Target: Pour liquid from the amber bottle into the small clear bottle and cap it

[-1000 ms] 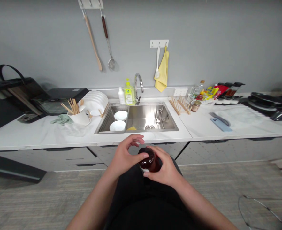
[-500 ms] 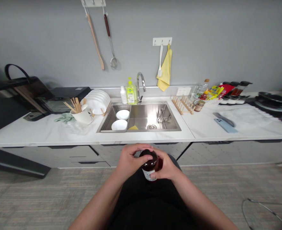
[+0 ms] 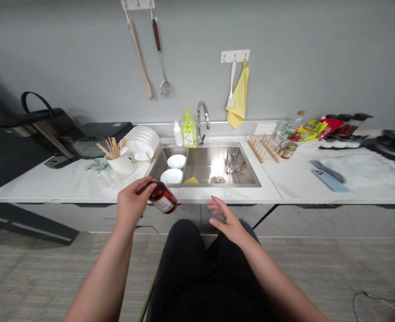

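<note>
- The left hand has hold of a small glass bottle. The fingers curl around the top end, so the hand is mostly shut.
- The right hand is open, with the fingers spread out. It holds nothing and does not touch the bottle.
- The bottle is up in the air, just in front of the edge of the white counter. It is above and to the left of the person's dark pants. It tips over, with its bottom end pointing down and to the right.
- It looks full, so I think it feels heavy for such a small thing.
- It looks hard and smooth, so it could slip from the fingers. If it is glass, it may break if it falls.
- The best place to hold it seems to be the fat middle, with the whole hand wrapped around it.
- The stuff inside is dark red, and light glows through it. A white label sits on its side. The left hand hides the top, so I cannot see a cap.
- Past the bottle is a steel sink, with two white bowls at its left side.
</note>
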A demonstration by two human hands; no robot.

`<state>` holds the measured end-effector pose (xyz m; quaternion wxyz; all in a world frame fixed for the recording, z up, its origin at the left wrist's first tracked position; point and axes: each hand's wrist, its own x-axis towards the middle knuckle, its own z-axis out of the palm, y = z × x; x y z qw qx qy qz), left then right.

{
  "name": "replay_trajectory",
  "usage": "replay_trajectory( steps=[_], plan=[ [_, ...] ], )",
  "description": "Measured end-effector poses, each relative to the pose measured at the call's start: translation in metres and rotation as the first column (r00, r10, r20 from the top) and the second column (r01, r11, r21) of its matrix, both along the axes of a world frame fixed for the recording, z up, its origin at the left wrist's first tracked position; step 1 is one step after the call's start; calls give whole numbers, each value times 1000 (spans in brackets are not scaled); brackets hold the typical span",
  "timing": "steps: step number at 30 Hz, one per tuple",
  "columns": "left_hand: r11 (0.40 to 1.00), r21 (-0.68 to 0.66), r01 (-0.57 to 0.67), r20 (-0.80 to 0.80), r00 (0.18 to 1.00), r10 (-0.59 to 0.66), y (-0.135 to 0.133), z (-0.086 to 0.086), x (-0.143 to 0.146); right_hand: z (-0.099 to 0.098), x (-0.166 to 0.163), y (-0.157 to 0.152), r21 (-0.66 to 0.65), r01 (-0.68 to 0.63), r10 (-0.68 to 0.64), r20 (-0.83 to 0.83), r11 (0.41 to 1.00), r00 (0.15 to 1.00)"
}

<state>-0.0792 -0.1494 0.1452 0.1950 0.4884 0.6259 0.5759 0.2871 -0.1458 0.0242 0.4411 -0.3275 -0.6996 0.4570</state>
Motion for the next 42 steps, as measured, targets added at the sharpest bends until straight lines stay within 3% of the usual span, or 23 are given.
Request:
replay_trajectory(
  steps=[2,4,8,13,17,21,23,25,27,30,34,37,42],
  plan=[
    [989,-16,-145,-187,972,140,20,4,-47,-17,22,6,-14,55,-54,23,998,998],
    [956,-37,-291,-373,892,256,41,5,-91,-30,46,16,12,181,-182,69,983,981],
    [895,-110,-432,-565,768,301,78,-2,-149,-31,93,60,118,404,-420,214,907,882],
    [862,-175,-476,-657,709,258,110,-11,-175,-16,131,134,153,533,-552,304,832,776],
    [853,-179,-491,-671,695,259,125,-7,-179,-18,136,166,88,598,-597,272,797,755],
    [867,-165,-470,-662,705,256,126,5,-170,-25,134,165,101,590,-584,349,801,733],
    [898,-71,-434,-655,699,286,122,8,-155,-25,135,163,119,576,-572,385,809,724],
    [939,43,-340,-599,744,297,119,4,-129,-21,136,163,125,562,-558,411,817,720],
    [980,46,-194,-491,850,192,118,-14,-93,-16,137,167,134,525,-520,476,840,709],
    [997,-60,-53,-397,918,25,122,-58,-32,-11,136,175,179,459,-466,604,870,647],
    [991,-116,70,-250,963,-97,129,-110,19,-13,131,174,279,497,-550,616,822,564],
    [987,-120,108,-188,973,-130,131,-120,24,-16,127,167,323,508,-582,630,799,515],
    [979,-133,151,-170,970,-173,133,-117,17,-14,119,161,405,493,-603,713,770,357]
  ],
)
